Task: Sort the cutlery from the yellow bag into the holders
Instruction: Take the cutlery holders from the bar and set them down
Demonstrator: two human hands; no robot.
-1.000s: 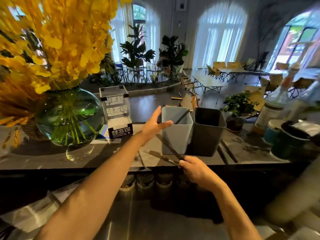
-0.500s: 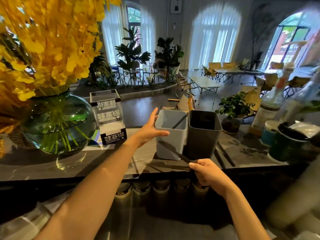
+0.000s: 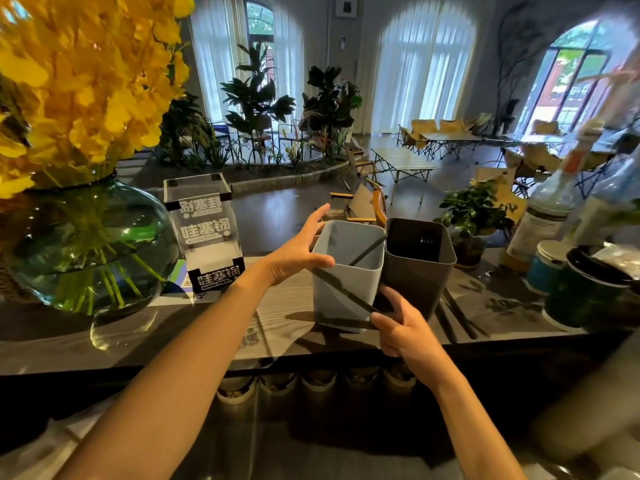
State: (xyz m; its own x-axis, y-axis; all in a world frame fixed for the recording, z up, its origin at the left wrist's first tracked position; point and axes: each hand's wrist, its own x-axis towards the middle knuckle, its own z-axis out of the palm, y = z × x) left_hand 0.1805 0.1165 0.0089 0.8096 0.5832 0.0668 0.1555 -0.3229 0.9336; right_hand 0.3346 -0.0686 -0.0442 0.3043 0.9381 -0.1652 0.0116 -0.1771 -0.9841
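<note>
Head view, from left to right: a round green glass vase [image 3: 86,251] of yellow flowers [image 3: 79,74] stands at the far left of the dark counter [image 3: 207,337], and just right of it a clear acrylic sign box [image 3: 204,233] with white lettering. The left hand [image 3: 294,254] comes next, fingers spread wide and thumb out, cupped round the left side of the light grey holder [image 3: 343,275]; thumb and fingertips look to be at or just off its rim, and I cannot tell whether they press it. One dark stick already leans inside that holder. Touching its right wall stands the dark grey holder [image 3: 419,265].

In front of the two holders the right hand [image 3: 401,327] pinches the near ends of a pair of dark chopsticks [image 3: 346,296] between thumb and curled fingers; the sticks splay up and to the left across the face of the light holder. More dark sticks [image 3: 457,317] lie flat on the counter to the right of the dark holder. No yellow bag is in sight.

The chopsticks look thin, stiff, light and smooth, so they would likely swivel or slide in a loose pinch. A grip nearer the middle, with both sticks drawn parallel, would likely steer the tips over the rim more surely. The holders seem light plastic and could tip or skid, which makes a steadying hand sensible.
</note>
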